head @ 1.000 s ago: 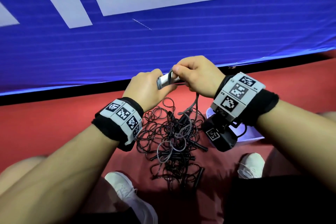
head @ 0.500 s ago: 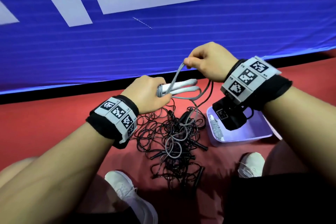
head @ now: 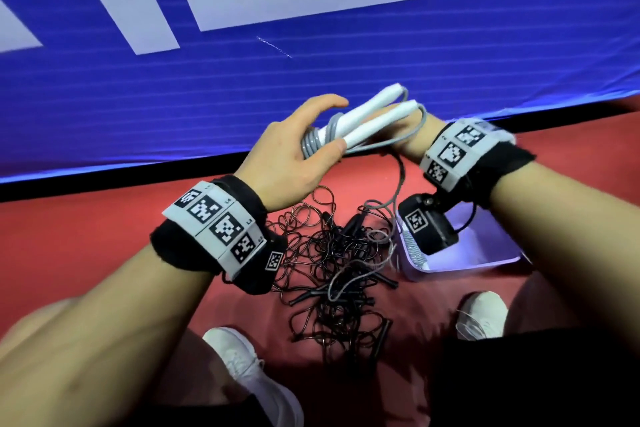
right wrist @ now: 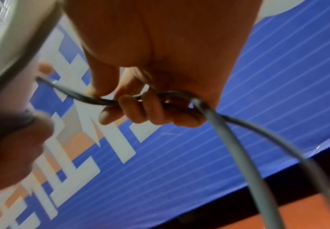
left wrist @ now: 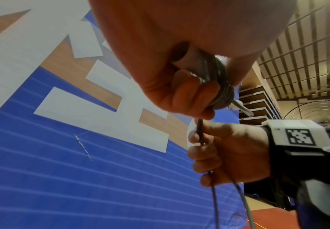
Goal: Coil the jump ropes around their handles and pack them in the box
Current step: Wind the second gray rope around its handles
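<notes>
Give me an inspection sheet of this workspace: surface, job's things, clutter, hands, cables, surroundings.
Surface: red floor, where the person sits.
Job's things: white handles side by side, with grey rope coiled round their near end; lilac box on the floor with one coiled rope inside; tangled pile of black ropes beside the box.
Clutter: nothing seen.
Hands: left hand holds the handles at the coil, fingers partly spread; right hand has the loose grey rope in its grip.
Cables: a thin black lead runs from the right wrist camera.
Surroundings: blue banner with white lettering; white shoes.
</notes>
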Demonstrator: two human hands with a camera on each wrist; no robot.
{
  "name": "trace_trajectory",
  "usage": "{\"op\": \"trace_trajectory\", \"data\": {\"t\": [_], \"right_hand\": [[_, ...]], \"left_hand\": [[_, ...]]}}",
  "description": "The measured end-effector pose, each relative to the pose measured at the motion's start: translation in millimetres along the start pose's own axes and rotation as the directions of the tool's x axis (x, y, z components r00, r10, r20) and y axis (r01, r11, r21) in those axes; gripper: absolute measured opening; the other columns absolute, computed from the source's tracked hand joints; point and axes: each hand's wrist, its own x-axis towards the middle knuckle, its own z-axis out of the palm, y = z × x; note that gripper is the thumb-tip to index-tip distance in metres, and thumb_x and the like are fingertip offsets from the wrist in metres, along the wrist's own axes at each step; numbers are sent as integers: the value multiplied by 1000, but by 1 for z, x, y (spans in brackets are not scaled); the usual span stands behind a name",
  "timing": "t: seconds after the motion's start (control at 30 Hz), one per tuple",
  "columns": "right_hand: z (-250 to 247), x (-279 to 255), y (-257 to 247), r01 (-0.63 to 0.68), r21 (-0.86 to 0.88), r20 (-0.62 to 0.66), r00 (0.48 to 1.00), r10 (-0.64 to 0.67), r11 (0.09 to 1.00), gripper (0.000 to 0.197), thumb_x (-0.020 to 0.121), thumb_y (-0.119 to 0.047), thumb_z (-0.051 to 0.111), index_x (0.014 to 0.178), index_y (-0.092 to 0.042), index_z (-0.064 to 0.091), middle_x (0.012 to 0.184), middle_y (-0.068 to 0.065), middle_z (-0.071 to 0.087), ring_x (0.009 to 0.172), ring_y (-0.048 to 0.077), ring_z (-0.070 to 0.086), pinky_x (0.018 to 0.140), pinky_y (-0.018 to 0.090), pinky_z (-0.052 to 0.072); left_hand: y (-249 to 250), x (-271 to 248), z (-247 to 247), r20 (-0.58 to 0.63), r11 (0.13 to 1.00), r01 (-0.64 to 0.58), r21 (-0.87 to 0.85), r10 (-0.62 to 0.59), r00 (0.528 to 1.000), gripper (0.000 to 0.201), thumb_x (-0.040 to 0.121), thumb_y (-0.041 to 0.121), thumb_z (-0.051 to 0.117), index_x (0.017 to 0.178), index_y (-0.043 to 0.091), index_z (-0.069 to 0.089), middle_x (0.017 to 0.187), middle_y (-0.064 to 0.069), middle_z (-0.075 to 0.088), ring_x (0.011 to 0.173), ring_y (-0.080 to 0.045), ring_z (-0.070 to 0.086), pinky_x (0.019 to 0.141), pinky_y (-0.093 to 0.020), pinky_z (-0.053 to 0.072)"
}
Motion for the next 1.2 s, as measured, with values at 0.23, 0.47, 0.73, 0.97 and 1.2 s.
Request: {"op": "trace_trajectory", "data": {"t": [0.23,0.47,0.73,0.97,1.2], "right_hand": [[35,-14,-41,28,472,58,996,-63,881,22,88,-1,51,104,6,65,103,24,65,91,22,59,83,24,45],[51,-10,-36,56,493,-15,998,-56,868,18,93,-15,54,78,-13,65,77,9,69,84,31,63,95,48,45],[45,-15,-42,69,462,-124,992,-12,884,25,96,-16,43,75,-22,56,56,-9,41,45,3,35,53,26,30],[37,-29,-54,141,310,-174,981,-89,940,26,98,-20,42,96,-6,64,62,-5,46,58,13,42,61,29,35],[33,-36,-61,149,180,-117,985,-129,972,31,99,-18,40,100,4,62,56,-3,40,51,10,35,51,23,29]], "left_hand": [[-17,11,-2,-183,973,189,-135,-212,960,10,91,26,55,88,32,47,69,7,57,54,-14,50,56,-31,38],[-10,15,-2,-172,937,188,-295,-246,954,14,86,28,51,94,39,47,73,-5,61,46,-15,48,47,-26,37],[-18,20,-7,-341,945,227,-235,-299,891,16,79,34,64,78,29,48,74,-7,65,52,-15,50,52,-34,42],[-30,22,-6,-346,963,244,-115,-269,899,20,85,29,69,91,23,52,85,2,63,63,-10,52,57,-19,41],[-46,24,3,-317,966,258,-8,-247,916,19,88,31,67,92,14,59,76,-1,58,63,-13,49,52,-16,36]]}}
